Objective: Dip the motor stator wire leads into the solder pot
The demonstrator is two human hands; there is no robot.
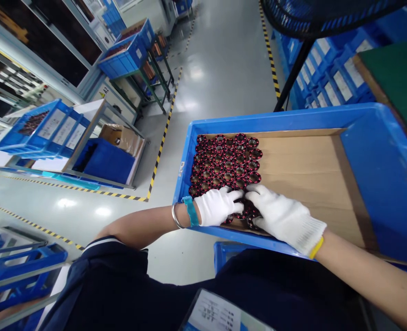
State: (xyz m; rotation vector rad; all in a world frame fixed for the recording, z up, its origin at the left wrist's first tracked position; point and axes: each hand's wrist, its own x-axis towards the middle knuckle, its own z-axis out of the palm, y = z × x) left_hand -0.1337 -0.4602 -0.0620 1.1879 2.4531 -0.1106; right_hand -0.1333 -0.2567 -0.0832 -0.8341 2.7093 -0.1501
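A large blue plastic crate stands in front of me, lined with brown cardboard. In its left part lie several small round wound coils with red and black windings, packed in rows. Both my hands wear white knit gloves. My left hand rests on the nearest coils, its fingers curled over them. My right hand lies beside it, fingers bent down onto the same near row. The coils under both palms are hidden.
More blue crates sit on a trolley at the left and on metal stands farther back. Yellow-black floor tape marks the grey aisle. Labelled blue bins and a green-topped table are at the right.
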